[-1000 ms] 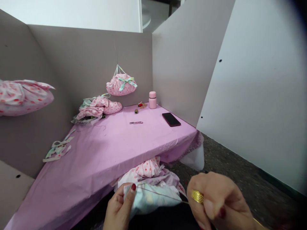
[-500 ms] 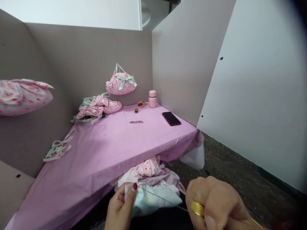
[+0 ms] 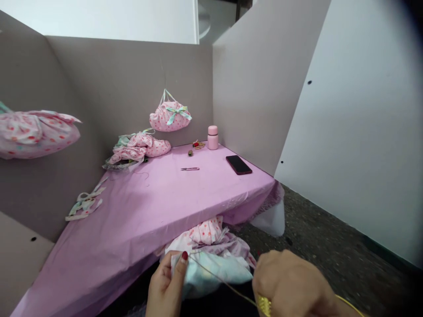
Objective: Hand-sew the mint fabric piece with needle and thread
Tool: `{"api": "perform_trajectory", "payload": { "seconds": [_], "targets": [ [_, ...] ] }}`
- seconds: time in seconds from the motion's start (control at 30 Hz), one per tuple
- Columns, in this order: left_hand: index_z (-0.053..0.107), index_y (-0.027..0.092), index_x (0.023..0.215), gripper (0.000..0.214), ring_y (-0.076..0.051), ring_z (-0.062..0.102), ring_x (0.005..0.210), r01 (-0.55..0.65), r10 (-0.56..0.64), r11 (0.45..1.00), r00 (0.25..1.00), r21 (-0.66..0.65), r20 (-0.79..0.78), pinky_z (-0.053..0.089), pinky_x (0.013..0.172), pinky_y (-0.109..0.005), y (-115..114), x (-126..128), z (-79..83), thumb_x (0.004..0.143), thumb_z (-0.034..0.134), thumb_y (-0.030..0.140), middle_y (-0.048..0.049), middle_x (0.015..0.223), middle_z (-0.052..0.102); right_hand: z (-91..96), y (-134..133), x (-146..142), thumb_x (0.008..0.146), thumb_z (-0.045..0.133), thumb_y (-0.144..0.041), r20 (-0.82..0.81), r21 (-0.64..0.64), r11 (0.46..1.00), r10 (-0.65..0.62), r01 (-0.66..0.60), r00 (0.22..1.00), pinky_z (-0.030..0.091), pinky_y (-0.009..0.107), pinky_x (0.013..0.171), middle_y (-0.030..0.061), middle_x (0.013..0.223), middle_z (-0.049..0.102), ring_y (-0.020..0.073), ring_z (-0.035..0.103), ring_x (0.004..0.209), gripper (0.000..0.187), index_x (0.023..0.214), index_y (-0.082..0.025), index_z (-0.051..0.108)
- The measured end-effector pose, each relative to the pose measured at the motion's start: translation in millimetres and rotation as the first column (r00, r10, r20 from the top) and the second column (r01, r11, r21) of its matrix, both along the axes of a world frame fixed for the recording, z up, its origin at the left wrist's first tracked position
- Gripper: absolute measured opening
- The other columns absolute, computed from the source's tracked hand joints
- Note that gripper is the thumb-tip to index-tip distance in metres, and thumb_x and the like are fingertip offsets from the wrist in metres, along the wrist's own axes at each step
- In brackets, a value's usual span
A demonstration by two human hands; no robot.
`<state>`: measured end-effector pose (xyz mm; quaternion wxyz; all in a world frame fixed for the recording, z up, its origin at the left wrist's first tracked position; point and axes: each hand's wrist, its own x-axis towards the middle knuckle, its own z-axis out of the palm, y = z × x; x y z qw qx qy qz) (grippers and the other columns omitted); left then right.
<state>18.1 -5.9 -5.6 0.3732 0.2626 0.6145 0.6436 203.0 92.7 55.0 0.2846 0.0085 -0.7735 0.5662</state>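
My left hand (image 3: 168, 279) pinches the edge of a pale blue-green cloth (image 3: 213, 270), thumb on top, below the table's front edge. A thread (image 3: 220, 279) runs from the cloth beside the left thumb across to my right hand (image 3: 287, 284). The right hand is closed in a fist at lower right, slightly blurred, wearing a gold ring. Its fingertips are turned away, so a needle, if one is there, is hidden. Behind the blue-green cloth lies bunched pink dotted fabric (image 3: 208, 231).
On the pink-covered table (image 3: 165, 198) lie thread snips (image 3: 190, 169), a thread spool (image 3: 190, 153), a phone (image 3: 239, 165), a pink bottle (image 3: 213, 138) and a heap of dotted cloth (image 3: 142, 147). Fabric strips (image 3: 86, 204) lie at left. Dotted pouches (image 3: 170, 116) hang near grey partitions (image 3: 257, 88).
My right hand has shifted slightly down and left and turned, and the thread now sags a little. The left hand keeps its pinch on the cloth. The whole view has shifted slightly.
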Motion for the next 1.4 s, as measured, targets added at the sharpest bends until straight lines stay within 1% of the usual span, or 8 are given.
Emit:
{"api": "perform_trajectory", "payload": {
  "seconds": [0.2,0.37,0.47,0.63,0.77,0.9,1.1,1.4],
  "targets": [
    [0.062,0.018,0.071,0.028,-0.015,0.047,0.057,0.066,-0.067,0.998,0.995,0.019,0.07,0.041,0.054,-0.022,-2.0,-2.8,-2.6,0.071,0.069,0.045,0.0038,0.057,0.054,-19.9,6.1,-40.2,0.074,0.069,-0.032,0.255,-0.091,0.946,-0.28,0.311,0.926,0.027,0.02,0.044,-0.0069,0.052,0.038,0.0076,0.033,0.046,0.019,0.083,-0.016,0.062],
    [0.062,0.017,0.07,0.028,-0.014,0.047,0.058,0.11,-0.11,0.994,0.993,0.029,0.029,0.041,0.055,-0.021,-2.1,-3.1,1.1,0.073,0.068,0.044,0.0027,0.059,0.057,-40.4,2.0,-65.6,0.077,0.063,-0.024,0.385,-0.036,0.958,-0.249,0.284,0.889,0.023,0.018,0.042,-0.0075,0.05,0.038,0.0061,0.031,0.045,0.011,0.08,-0.013,0.063],
    [0.063,0.017,0.071,0.028,-0.014,0.046,0.058,0.114,-0.114,0.993,0.993,0.027,0.004,0.04,0.055,-0.021,-1.1,-2.8,1.6,0.074,0.067,0.044,0.0025,0.06,0.057,-43.5,1.5,-68.9,0.08,0.057,-0.021,0.332,-0.057,0.964,-0.226,0.259,0.916,0.026,0.019,0.046,-0.0051,0.055,0.043,0.007,0.035,0.05,0.012,0.072,-0.012,0.061],
    [0.061,0.017,0.07,0.03,-0.012,0.042,0.055,0.099,-0.099,0.995,0.995,0.023,0.021,0.039,0.053,-0.021,-1.7,-4.7,-4.6,0.075,0.066,0.046,0.0041,0.059,0.053,-47.6,4.3,-65.3,0.077,0.064,-0.043,0.281,-0.373,0.914,-0.05,0.158,0.958,0.024,0.019,0.046,-0.0054,0.056,0.041,0.0063,0.031,0.05,0.033,0.07,-0.012,0.054],
    [0.064,0.016,0.074,0.028,-0.013,0.045,0.055,0.072,-0.075,0.996,0.995,0.049,0.063,0.04,0.052,-0.021,-3.2,-7.0,-8.4,0.074,0.068,0.044,0.0037,0.058,0.056,-48.4,8.5,-56.8,0.074,0.067,-0.049,0.249,-0.442,0.89,0.004,0.11,0.968,0.022,0.018,0.045,-0.0061,0.056,0.039,0.0051,0.029,0.049,0.039,0.07,-0.013,0.053],
    [0.067,0.017,0.08,0.025,-0.015,0.054,0.055,0.034,-0.045,0.998,0.979,0.061,0.197,0.043,0.053,-0.022,-1.5,-5.4,-8.2,0.072,0.071,0.041,0.0023,0.058,0.063,-44.5,13.4,-46.1,0.083,0.061,-0.046,0.187,-0.456,0.874,-0.089,0.167,0.978,0.024,0.016,0.041,-0.0071,0.057,0.038,0.0044,0.03,0.046,0.032,0.079,-0.015,0.052],
    [0.069,0.014,0.08,0.03,-0.018,0.062,0.055,-0.003,0.004,1.0,0.937,-0.006,0.348,0.043,0.046,-0.021,2.8,-5.1,-12.2,0.063,0.08,0.036,-0.0009,0.056,0.069,-27.4,13.0,-24.9,0.091,0.053,-0.035,-0.084,-0.609,0.775,-0.274,0.168,0.958,0.03,0.013,0.041,-0.0072,0.056,0.042,0.0033,0.034,0.042,0.017,0.083,-0.02,0.05],
    [0.069,0.015,0.081,0.028,-0.018,0.064,0.06,0.019,-0.031,0.999,0.945,0.039,0.325,0.048,0.056,-0.024,1.4,-6.1,-11.9,0.066,0.077,0.037,-0.0018,0.063,0.072,2.5,-8.0,1.6,0.092,0.052,-0.034,-0.375,-0.419,0.9,-0.288,0.117,0.881,0.032,0.016,0.037,-0.0034,0.056,0.059,0.0079,0.051,0.039,0.008,0.084,-0.031,0.052]
  ]
}}
